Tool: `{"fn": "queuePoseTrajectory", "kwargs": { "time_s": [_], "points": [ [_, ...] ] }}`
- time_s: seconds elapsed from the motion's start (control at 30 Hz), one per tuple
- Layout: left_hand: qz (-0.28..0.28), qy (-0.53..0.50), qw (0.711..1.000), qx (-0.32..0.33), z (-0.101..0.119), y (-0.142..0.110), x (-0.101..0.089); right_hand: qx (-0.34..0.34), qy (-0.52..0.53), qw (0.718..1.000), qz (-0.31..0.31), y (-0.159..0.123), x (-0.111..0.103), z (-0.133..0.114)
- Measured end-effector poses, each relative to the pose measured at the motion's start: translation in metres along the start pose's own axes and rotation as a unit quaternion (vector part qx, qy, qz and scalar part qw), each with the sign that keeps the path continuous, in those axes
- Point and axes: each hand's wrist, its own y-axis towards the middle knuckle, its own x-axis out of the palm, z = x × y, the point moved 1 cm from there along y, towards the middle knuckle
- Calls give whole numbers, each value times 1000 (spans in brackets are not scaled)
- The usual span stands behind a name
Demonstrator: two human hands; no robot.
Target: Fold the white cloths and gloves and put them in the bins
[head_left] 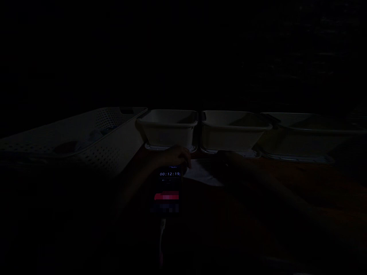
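The view is very dark. A pale, flat piece that looks like cloth lies on the reddish surface between my two hands. My left hand is at its left edge, fingers bent downward and closed at that edge. Across from it, my right hand reaches the cloth's right side, mostly lost in shadow, so its fingers cannot be made out. Just below my left hand, a phone shows a lit timer and a red bar.
A perforated pale basket stands at left with indistinct things inside. Along the back are a left tub, a middle tub and a right tub. A white cable runs from the phone toward me.
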Motion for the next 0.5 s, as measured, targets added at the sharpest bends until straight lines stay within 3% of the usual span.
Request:
{"fn": "queuePoseTrajectory", "kwargs": {
  "time_s": [0.13, 0.27, 0.4, 0.5],
  "points": [
    [-5, 8, 1000, -20, 5, 0, -2, -3, -44, 998, -40, -2, -13, 7],
    [-12, 6, 1000, -20, 6, 0, -3, 51, -119, 990, -59, -2, -17, 20],
    [-11, 6, 1000, -14, 5, 0, -2, 93, -185, 978, -41, -4, -19, 26],
    [-5, 2, 1000, -20, 6, 0, -1, 37, -109, 993, 3, -5, -19, 20]
  ]
}}
